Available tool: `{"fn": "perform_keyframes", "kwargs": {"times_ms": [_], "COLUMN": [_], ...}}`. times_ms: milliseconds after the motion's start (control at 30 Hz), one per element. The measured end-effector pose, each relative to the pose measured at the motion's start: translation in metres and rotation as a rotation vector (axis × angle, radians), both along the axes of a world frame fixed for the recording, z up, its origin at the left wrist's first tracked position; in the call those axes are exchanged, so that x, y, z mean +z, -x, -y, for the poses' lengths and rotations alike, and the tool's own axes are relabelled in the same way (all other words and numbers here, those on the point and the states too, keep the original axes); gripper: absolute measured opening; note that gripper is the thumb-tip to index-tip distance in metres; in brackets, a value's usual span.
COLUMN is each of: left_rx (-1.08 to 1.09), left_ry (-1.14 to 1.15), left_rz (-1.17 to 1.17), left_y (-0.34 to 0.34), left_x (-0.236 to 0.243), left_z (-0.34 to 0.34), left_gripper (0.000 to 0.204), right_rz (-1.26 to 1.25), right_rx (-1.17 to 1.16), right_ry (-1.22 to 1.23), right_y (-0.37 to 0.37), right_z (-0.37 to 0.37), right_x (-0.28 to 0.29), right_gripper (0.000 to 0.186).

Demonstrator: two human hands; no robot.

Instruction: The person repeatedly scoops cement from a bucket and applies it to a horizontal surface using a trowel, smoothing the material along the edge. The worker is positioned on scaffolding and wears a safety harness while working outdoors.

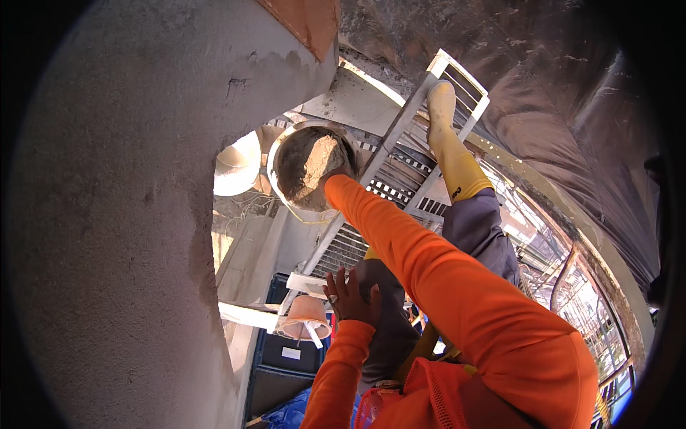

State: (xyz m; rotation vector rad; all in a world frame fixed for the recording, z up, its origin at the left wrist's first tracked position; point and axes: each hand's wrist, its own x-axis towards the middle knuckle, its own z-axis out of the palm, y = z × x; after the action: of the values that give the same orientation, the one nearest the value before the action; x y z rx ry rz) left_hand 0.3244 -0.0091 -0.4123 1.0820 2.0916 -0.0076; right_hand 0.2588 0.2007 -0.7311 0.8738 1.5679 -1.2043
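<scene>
My right hand (pixel 333 176) reaches into a round bucket (pixel 284 161) of wet grey-brown mortar (pixel 321 159). It looks closed, but the sleeve and rim hide most of its fingers, and what it grips is not visible. A long, pale lump of mortar lies just beyond it. Lower down, my left hand (pixel 350 299) is held with fingers spread and nothing in it. It hovers in front of a white board end (pixel 306 284), above a small orange-brown bucket (pixel 306 314).
A rough plastered wall (pixel 128 214) fills the left side. My yellow boot (pixel 451 143) stands on a slatted metal platform (pixel 400 168). A pale basin (pixel 239 164) sits beside the mortar bucket. Dark sheeting (pixel 564 107) hangs at right, above a curved edge (pixel 593 264).
</scene>
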Motion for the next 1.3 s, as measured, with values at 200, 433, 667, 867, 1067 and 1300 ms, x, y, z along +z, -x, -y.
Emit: {"fn": "perform_keyframes", "kwargs": {"times_ms": [200, 433, 667, 867, 1067, 1300], "left_rx": [-0.016, 0.007, 0.043, 0.021, 0.026, 0.042], "left_ry": [0.053, 0.049, 0.084, 0.115, 0.130, 0.160], "left_rz": [0.023, 0.034, 0.059, 0.055, 0.077, 0.057], "left_y": [-0.003, -0.003, -0.008, -0.010, -0.009, -0.011], "left_x": [-0.002, -0.003, -0.001, 0.001, -0.002, -0.003], "left_z": [-0.006, -0.012, -0.007, -0.012, -0.013, -0.007], "left_gripper": [0.071, 0.068, 0.067, 0.069, 0.070, 0.071], "right_rz": [-0.280, -0.401, -0.068, -0.040, -0.122, 0.031], "right_rx": [0.303, 1.095, -0.331, 0.083, -0.313, -0.334], "right_ry": [-0.160, -0.135, -0.366, -0.150, -0.256, -0.231], "right_y": [0.013, -0.015, -0.009, -0.045, -0.075, -0.015], "right_z": [0.004, 0.001, -0.011, 0.056, 0.002, 0.018], "right_x": [-0.021, 0.078, 0.001, 0.014, 0.087, 0.012], "right_gripper": [0.026, 0.027, 0.036, 0.050, 0.048, 0.043]}}
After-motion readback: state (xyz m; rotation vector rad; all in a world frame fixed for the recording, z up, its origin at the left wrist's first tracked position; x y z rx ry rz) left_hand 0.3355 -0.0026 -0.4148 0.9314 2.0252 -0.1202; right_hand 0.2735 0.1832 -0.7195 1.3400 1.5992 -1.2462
